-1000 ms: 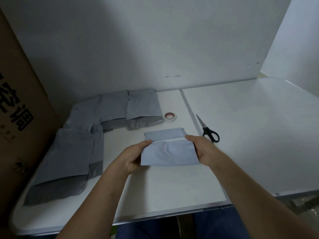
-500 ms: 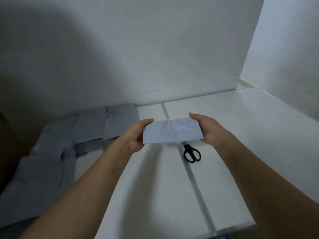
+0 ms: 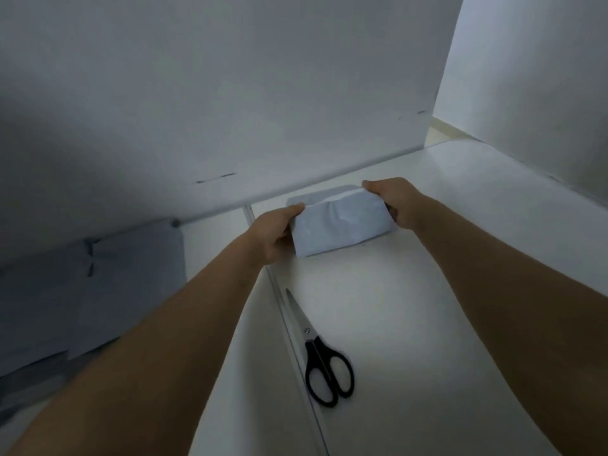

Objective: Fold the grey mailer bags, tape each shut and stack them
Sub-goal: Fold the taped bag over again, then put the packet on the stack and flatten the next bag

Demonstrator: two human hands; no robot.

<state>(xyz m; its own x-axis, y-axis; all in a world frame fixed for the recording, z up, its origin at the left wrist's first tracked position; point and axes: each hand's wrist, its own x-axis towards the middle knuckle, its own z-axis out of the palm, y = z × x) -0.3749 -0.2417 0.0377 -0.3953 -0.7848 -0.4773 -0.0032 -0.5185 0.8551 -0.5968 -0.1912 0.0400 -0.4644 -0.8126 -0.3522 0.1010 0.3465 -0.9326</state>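
I'm holding the folded grey mailer bag [image 3: 342,225] out at the far side of the white table [image 3: 444,307], close to the white backboard [image 3: 230,93] that stands along the table's back edge. The bag is lying low over the tabletop, just right of the seam [image 3: 296,357] that runs down the middle; I can't tell for sure whether its underside is touching the surface. A paler strip is running along its far top edge, and its face is creased.

My left hand [image 3: 271,236] is gripping the bag's left end, thumb on top near the far corner and fingers curled under the edge. My right hand [image 3: 394,202] is gripping the right end, thumb lying along the top edge and fingers wrapped round the side. Both arms are reaching well forward.

Nearer to me, the black-handled scissors [image 3: 320,357] are lying flat and closed on the table just right of the seam, blades pointing away toward the bag, well apart from it.

Off to my left, the unfolded grey mailer bags [image 3: 82,291] are lying spread and overlapping across the left part of the table, running up to the backboard. My left forearm is crossing over their near edge. To the far right a white side wall [image 3: 543,93] is meeting the table's edge.
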